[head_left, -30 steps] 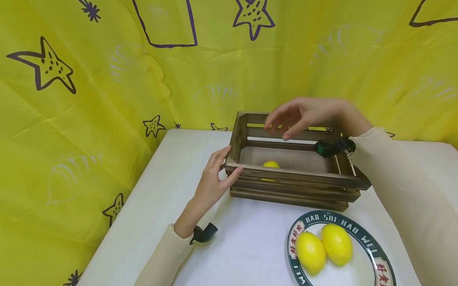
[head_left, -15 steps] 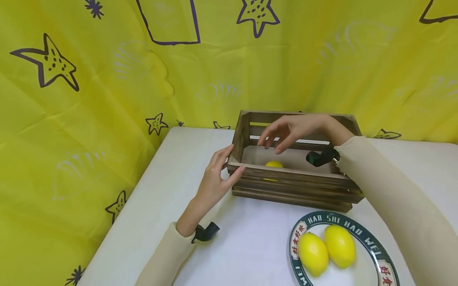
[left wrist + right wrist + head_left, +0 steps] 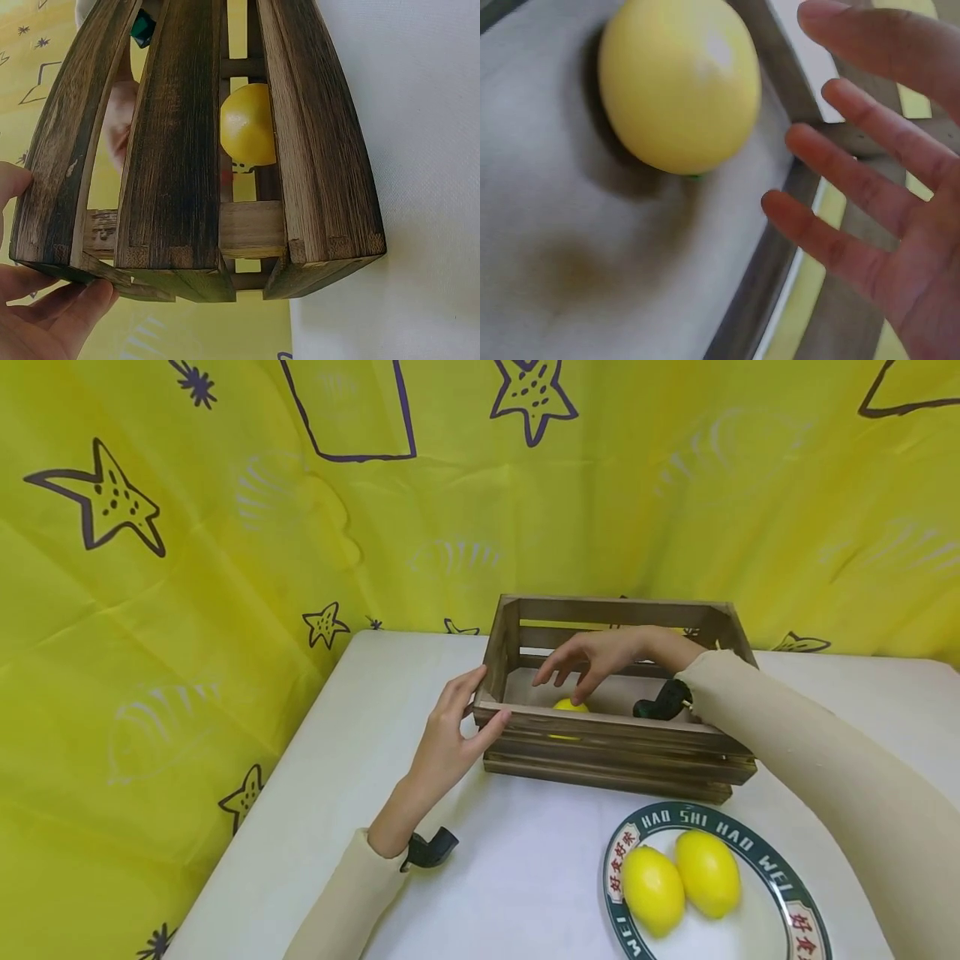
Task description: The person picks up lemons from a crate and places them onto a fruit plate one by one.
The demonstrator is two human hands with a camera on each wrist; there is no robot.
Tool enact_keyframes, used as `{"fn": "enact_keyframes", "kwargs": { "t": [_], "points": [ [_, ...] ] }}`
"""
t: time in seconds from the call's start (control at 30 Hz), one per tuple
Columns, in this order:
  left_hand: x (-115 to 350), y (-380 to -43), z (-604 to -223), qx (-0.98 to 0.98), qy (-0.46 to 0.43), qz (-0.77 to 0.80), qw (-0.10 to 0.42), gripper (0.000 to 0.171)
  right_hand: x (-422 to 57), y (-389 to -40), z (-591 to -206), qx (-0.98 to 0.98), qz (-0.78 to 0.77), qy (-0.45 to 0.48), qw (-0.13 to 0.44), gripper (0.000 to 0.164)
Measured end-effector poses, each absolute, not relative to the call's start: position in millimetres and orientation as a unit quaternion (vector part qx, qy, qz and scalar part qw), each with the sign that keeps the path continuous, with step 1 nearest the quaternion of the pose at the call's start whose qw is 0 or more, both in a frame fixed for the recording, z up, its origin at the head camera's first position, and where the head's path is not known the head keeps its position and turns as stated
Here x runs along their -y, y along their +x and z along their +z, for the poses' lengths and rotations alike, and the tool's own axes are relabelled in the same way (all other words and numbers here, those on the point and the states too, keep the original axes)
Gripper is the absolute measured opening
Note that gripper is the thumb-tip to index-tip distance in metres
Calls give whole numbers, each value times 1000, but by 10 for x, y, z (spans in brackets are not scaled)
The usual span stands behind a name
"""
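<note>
A slatted dark wooden crate (image 3: 615, 756) stands at the back of the table. My left hand (image 3: 450, 727) grips its near left corner, thumb over the front board (image 3: 172, 150) and fingers against the end. One yellow lemon (image 3: 679, 86) lies on the crate floor, partly hidden by the front slats in the head view; the left wrist view shows that lemon (image 3: 249, 124) through a gap. Inside the crate, my right hand (image 3: 603, 653) hovers over the lemon with fingers spread and loosely bent. The right wrist view shows these fingers (image 3: 847, 247) apart from it, holding nothing.
In front of the crate sits a round plate with a green lettered rim (image 3: 768, 857). Two more lemons (image 3: 652, 891) lie on it, side by side. A yellow patterned cloth (image 3: 225, 568) hangs behind the white table (image 3: 480, 877).
My right hand has lowered from above the crate's back edge into the crate, toward the lemon. The left hand keeps its grip on the corner.
</note>
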State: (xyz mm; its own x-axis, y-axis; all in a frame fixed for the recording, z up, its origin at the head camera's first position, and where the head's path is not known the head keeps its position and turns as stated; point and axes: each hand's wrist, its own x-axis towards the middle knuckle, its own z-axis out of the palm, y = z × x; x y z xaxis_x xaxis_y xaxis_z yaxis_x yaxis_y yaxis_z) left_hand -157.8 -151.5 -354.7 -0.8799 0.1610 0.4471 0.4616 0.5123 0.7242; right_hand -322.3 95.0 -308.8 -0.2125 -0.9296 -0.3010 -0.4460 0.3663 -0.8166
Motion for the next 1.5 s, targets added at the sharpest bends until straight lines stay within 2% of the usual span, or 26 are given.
{"fn": "enact_keyframes", "kwargs": {
  "t": [0.27, 0.5, 0.77, 0.83, 1.07, 1.2, 1.5],
  "points": [
    [1524, -1574, -3559, 854, -185, -456, 170, 62, -962, -3214, -3202, -728, -216, -457, 464, 55],
    [1519, -1565, -3545, 851, -188, -458, 172, 62, -995, -3222, -3213, -729, -214, -451, 468, 50],
    [1520, -1562, -3549, 851, -186, -460, 171, 62, -1006, -3222, -3263, -742, -198, -431, 474, 28],
    [1521, -1561, -3551, 851, -186, -460, 169, 62, -1008, -3215, -3274, -742, -191, -421, 485, 29],
    [1523, -1565, -3553, 851, -186, -461, 169, 62, -1014, -3193, -3279, -712, -200, -392, 546, 50],
    [1520, -1566, -3553, 851, -186, -460, 171, 62, -1024, -3176, -3271, -708, -184, -360, 579, 51],
    [1520, -1582, -3566, 857, -184, -450, 173, 62, -1036, -3179, -3271, -710, -185, -331, 594, 54]
  ]
}}
